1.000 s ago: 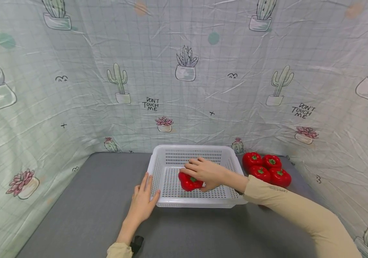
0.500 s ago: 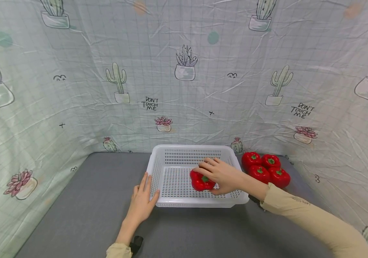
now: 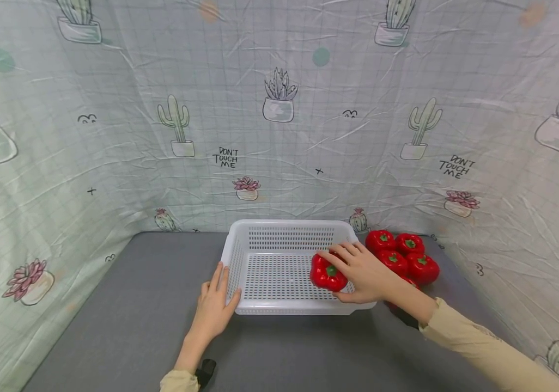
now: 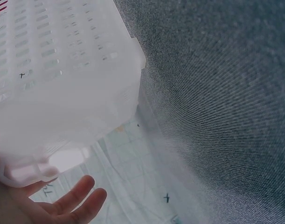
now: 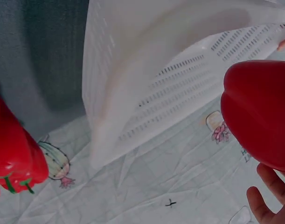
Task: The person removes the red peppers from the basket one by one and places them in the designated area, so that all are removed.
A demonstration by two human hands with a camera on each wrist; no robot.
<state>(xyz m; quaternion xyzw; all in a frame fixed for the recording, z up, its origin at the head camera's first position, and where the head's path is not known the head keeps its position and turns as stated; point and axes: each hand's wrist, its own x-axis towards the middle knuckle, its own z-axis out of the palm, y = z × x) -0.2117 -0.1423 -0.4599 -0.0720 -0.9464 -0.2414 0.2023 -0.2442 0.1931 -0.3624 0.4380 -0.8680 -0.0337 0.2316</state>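
A red bell pepper point(image 3: 326, 275) with a green stem is in my right hand point(image 3: 365, 275), gripped between thumb and fingers over the right part of a white slotted basket point(image 3: 291, 308). The right wrist view shows this pepper point(image 5: 261, 112) large at the right edge, with fingertips point(image 5: 259, 205) below it. My left hand point(image 3: 212, 307) rests along the basket's left side, its fingers fairly straight and its thumb near the front corner. In the left wrist view its fingers point(image 4: 79, 200) extend past the basket's pale wall point(image 4: 63, 107).
Several more red bell peppers point(image 3: 392, 262) stand in a cluster on the grey table point(image 3: 162, 305), right of the basket. My right forearm partly hides one of them. A cactus-print sheet point(image 3: 279, 163) hangs behind and at both sides. A black strap point(image 3: 206, 372) is at my left wrist.
My right hand has moved to the right with the bell pepper, from the basket's middle toward its right side. My left hand has stayed at the basket's left side.
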